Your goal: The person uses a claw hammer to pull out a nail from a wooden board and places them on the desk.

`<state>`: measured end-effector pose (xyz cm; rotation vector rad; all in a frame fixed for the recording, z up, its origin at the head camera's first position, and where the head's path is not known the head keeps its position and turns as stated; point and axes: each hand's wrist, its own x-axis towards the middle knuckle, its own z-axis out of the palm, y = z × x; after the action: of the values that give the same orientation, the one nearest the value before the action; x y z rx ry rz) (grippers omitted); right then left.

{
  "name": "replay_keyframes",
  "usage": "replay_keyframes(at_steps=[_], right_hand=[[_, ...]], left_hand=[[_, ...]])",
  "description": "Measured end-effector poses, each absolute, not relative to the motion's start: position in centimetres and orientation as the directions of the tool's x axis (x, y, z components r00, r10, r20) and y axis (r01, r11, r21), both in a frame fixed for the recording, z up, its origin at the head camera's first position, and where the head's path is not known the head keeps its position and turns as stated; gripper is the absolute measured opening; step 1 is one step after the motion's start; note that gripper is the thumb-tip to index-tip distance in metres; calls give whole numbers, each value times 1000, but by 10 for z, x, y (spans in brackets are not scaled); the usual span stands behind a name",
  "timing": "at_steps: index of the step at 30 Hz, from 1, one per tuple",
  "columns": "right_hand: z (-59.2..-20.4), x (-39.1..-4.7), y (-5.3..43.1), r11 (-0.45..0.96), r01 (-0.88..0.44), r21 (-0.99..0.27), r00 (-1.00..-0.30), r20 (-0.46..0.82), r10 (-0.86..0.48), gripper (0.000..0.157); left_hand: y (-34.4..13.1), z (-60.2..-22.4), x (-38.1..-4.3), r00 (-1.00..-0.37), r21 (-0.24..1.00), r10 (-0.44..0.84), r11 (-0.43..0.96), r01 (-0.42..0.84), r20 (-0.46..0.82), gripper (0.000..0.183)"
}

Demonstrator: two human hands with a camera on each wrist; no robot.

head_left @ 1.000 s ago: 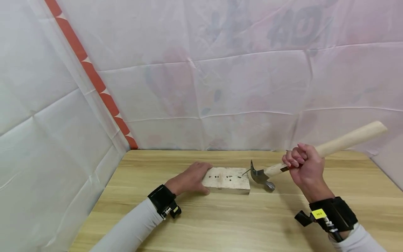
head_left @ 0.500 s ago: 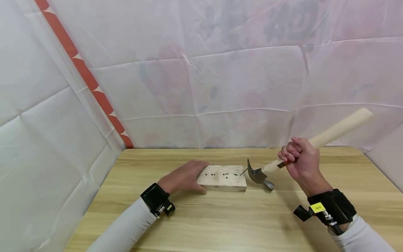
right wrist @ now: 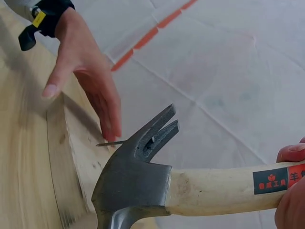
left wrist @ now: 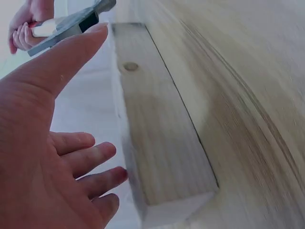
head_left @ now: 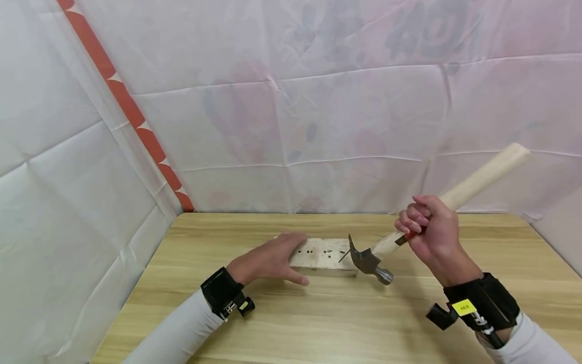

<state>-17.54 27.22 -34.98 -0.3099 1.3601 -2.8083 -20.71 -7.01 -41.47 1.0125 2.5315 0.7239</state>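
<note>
Pale sheeting (head_left: 291,126) backs the bench (head_left: 282,323); a wooden block (head_left: 318,260) lies toward its far side, the hammer (head_left: 385,246) at the block's right end.
The right hand (head_left: 436,232) has its grip clamped round the handle (head_left: 486,177); the left hand (head_left: 268,260), fingers apart, is by the block's left end, contact unclear. Seemingly held only by the claw (right wrist: 153,123), the nail (right wrist: 108,143) could drop if jolted. Sheeting limits far-side swings; more bench stretches nearer.
</note>
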Motion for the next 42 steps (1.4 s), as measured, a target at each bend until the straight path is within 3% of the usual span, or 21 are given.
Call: replay_keyframes(at_steps=[8, 16, 20, 26, 33, 42], right_hand=[[-338, -162, 256, -563, -87, -822, -971, 196, -137, 49], [-334, -150, 240, -537, -92, -839, -966, 205, -155, 49], [-333, -145, 235, -556, -75, -827, -955, 220, -198, 48], [-335, -141, 227, -547, -68, -834, -939, 240, -248, 47], [-341, -140, 223, -509, -98, -855, -944, 242, -224, 45], [-347, -138, 220, -496, -101, -863, -946, 237, -219, 45]], left_hand=[[-60, -401, -191, -661, 659, 738, 566, 496, -137, 105], [-51, -393, -175, -584, 760, 800, 461, 458, -133, 86], [-46, -393, -169, -561, 798, 820, 414, 438, -117, 68], [-42, -398, -165, -527, 801, 846, 368, 473, -78, 37], [-41, -403, -160, -515, 800, 854, 359, 481, -74, 26], [-43, -401, -159, -497, 735, 868, 352, 579, -24, 15]])
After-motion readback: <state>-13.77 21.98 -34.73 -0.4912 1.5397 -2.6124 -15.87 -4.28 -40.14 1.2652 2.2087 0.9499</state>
